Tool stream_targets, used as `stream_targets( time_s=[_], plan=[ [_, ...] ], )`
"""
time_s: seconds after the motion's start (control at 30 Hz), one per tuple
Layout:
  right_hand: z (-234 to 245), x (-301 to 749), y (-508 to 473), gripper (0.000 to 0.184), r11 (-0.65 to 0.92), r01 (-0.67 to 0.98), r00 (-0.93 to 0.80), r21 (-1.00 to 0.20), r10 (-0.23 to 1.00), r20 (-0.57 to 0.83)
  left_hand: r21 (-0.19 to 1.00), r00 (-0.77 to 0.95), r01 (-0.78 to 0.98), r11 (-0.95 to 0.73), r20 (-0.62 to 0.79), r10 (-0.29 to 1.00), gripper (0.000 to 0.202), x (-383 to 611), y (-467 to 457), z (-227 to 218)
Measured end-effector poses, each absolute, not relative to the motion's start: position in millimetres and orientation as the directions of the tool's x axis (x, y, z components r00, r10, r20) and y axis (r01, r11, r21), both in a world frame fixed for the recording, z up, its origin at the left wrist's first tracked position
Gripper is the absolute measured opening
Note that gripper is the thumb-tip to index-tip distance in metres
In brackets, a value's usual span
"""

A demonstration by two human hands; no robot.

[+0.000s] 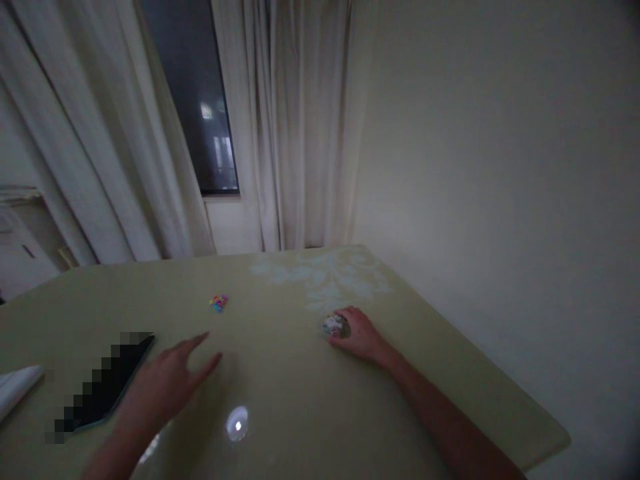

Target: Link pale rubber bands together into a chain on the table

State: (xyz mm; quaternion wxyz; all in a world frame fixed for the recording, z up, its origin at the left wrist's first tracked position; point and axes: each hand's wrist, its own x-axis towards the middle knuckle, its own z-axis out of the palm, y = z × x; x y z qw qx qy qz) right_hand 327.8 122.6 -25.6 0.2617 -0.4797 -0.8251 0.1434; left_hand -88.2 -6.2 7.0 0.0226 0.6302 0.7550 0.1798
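Note:
My left hand hovers over the left part of the table, thumb and index finger apart, holding nothing. A small cluster of bright multicoloured pieces, too small to make out singly, lies a little beyond its fingertips. Farther right, my right hand has its thumb and fingers curved round a small, clear-looking rounded object with pale, mottled contents. It is at the table surface, and its right side is hidden by my fingers; I cannot tell whether it is a jar or a bag.
A dark flat device, partly pixelated, lies left of my left hand. A white object is at the far left edge. The pale green table reflects a lamp and has a floral pattern. Curtains and a wall border it.

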Motion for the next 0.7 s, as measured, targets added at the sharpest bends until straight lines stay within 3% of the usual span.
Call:
stream_targets(
  time_s=[0.1,0.23,0.33,0.47,0.7],
  plan=[
    [-18,302,105,0.066,0.606,0.593,-0.587,-0.531,0.776,0.23,0.326,0.074,0.94,-0.099,0.086,0.994,0.063,-14,0,16],
    [-10,279,94,0.07,0.696,0.491,-0.75,-0.524,0.644,0.152,0.383,0.352,0.852,-0.357,0.085,0.932,0.075,47,9,8],
    [-9,276,87,0.065,0.686,0.471,-0.747,-0.554,0.644,0.164,0.461,0.359,0.8,-0.384,0.145,0.922,0.057,53,16,-12],
    [-12,282,79,0.075,0.686,0.416,-0.768,-0.597,0.617,0.173,0.534,0.344,0.741,-0.407,0.219,0.913,0.065,42,20,-33],
    [-10,283,72,0.079,0.75,0.414,-0.795,-0.516,0.574,0.198,0.494,0.374,0.749,-0.442,0.235,0.897,0.059,38,14,-29]
  ],
)
